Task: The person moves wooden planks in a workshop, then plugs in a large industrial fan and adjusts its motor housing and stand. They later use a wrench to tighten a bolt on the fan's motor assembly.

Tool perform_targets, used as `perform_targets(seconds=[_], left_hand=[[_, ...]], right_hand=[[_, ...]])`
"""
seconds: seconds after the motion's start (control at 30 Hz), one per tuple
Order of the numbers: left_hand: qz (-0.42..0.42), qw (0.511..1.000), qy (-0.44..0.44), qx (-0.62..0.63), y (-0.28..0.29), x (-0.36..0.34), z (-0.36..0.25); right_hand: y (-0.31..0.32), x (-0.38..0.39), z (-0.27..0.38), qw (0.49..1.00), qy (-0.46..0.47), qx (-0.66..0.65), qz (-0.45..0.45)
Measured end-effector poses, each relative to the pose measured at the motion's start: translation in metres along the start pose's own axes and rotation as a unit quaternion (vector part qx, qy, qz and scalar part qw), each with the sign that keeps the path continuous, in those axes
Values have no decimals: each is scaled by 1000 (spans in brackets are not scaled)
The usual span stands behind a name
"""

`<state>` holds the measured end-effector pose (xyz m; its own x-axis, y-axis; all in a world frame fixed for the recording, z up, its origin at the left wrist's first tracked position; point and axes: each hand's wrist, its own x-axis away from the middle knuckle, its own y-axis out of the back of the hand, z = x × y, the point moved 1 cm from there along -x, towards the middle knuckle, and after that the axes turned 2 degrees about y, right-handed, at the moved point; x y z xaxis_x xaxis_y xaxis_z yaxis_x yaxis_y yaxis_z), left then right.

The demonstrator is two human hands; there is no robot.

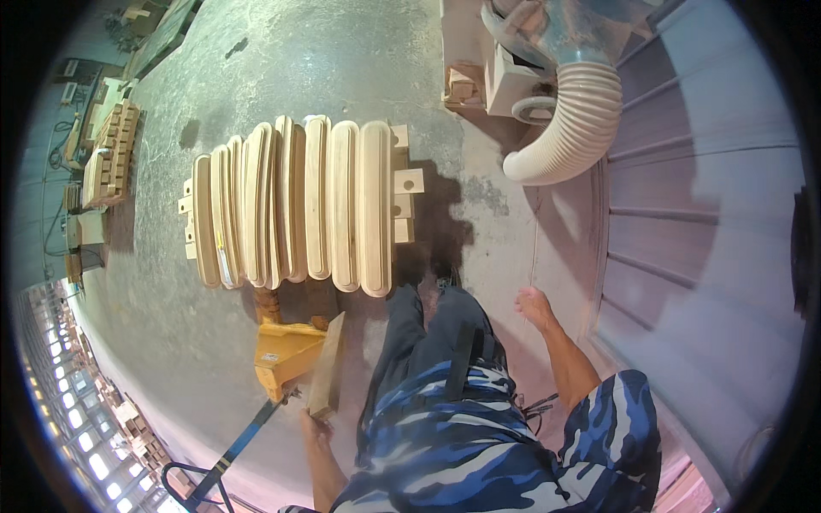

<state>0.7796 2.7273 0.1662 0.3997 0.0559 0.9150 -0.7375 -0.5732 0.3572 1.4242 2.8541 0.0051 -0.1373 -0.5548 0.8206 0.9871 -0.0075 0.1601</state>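
Camo shirt [453,445] is closest to the cam, dark pants [462,316] just past it. L hand [316,430] is clamped on the near end of a plain wood board [327,368], fingers partly hidden so can't tell exactly how they wrap. Board's left of the pants, right beside the yellow pallet jack [286,350]. R hand [534,306] is out to the right, well apart from the board, fingers curled in; can't tell if fully closed. Row of round-ended wood pcs [316,205] sits farther off, ribbed hose [590,128] far right btw.
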Motion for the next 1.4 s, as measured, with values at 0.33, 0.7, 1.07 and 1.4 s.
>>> perform_targets(seconds=[0.33,0.7,1.07,1.4], left_hand=[[35,993,-109,4,-33,0,8],[-96,989,-77,87,-4,46,81],[-149,959,-70,232,152,-60,367],[-234,871,-76,426,200,-49,551]], right_hand=[[-4,4,66,998,29,-54,4],[-38,12,92,991,22,125,31],[-320,133,103,918,205,241,241],[-518,257,27,688,284,519,419]])
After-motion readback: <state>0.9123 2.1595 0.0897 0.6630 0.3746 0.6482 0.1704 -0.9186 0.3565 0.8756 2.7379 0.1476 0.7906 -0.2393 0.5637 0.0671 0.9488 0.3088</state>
